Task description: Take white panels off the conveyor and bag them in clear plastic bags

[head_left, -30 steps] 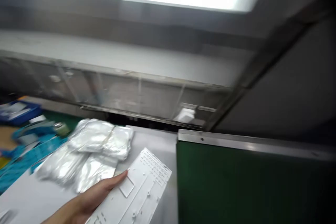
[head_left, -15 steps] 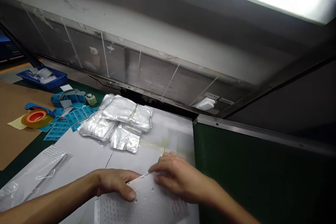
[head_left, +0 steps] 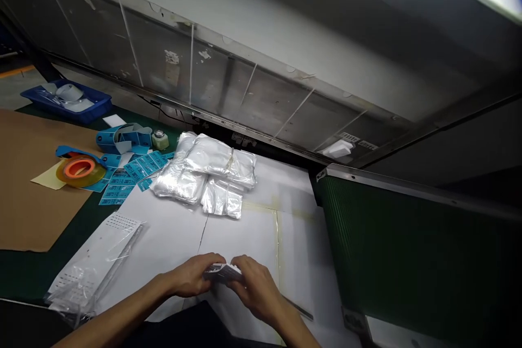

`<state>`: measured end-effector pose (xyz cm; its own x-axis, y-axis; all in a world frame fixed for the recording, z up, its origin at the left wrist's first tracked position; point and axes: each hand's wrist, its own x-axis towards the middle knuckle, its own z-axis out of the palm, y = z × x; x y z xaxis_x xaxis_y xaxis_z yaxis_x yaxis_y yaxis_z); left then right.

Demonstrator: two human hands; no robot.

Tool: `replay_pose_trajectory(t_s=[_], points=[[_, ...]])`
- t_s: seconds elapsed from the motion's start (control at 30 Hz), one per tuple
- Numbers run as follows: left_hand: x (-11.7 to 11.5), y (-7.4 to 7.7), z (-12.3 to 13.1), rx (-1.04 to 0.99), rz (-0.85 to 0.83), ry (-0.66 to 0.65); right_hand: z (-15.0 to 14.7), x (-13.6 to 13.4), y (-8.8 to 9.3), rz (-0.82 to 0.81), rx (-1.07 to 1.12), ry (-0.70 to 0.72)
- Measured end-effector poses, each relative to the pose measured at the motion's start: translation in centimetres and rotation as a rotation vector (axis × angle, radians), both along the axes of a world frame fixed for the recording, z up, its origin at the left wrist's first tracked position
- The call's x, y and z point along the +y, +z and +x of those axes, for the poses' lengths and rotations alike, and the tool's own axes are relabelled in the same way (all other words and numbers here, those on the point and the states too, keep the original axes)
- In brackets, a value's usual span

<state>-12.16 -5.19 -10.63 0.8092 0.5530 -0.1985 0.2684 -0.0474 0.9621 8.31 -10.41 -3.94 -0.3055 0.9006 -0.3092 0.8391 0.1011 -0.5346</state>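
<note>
In the middle near edge of the head view, a white slotted panel [head_left: 223, 272] is held between my two hands. It is seen almost end-on, so its broad face is mostly hidden. My left hand [head_left: 196, 276] is closed around its left side, thumb underneath. At the opposite side my right hand [head_left: 256, 286] grips it with curled fingers. White sheets [head_left: 240, 236] cover the table below. To the left lies another white slotted panel [head_left: 95, 247] inside a clear plastic bag. Bundles of clear plastic bags [head_left: 216, 160] are piled beyond my hands.
Blue label sheets [head_left: 122, 182], an orange-cored tape roll [head_left: 79, 167] and a small jar [head_left: 160, 140] lie at the left. Behind them sits a blue tray [head_left: 67, 102]. A green conveyor belt [head_left: 408, 250] runs at the right; a metal hood [head_left: 253, 92] overhangs the back.
The panel has gone from lying face-up to being tipped nearly edge-on. My right hand moved from its top edge to its right side. The camera view has shifted too.
</note>
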Motion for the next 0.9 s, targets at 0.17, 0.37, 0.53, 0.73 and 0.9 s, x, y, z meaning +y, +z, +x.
replay_pose_trajectory(t_s=[0.17,0.37,0.53,0.73,0.9], points=[[-0.5,-1.3,-0.3,-0.020,-0.043,0.080,-1.6,-0.6,-1.3,0.124,-0.143,-0.006],[-1.0,-2.2,-0.9,-0.069,-0.220,0.198,-3.5,-2.8,-2.4,0.342,-0.269,0.054],[-1.5,-2.4,-0.8,-0.058,-0.208,0.198,-4.5,-2.3,-2.2,0.319,-0.259,0.018],[-1.8,-2.8,-1.2,0.047,-0.008,0.067,-4.0,-0.7,-0.9,-0.048,-0.184,0.029],[3.5,-4.2,-1.4,0.230,0.281,-0.001,-0.5,-1.3,-0.4,-0.159,-0.157,-0.162]])
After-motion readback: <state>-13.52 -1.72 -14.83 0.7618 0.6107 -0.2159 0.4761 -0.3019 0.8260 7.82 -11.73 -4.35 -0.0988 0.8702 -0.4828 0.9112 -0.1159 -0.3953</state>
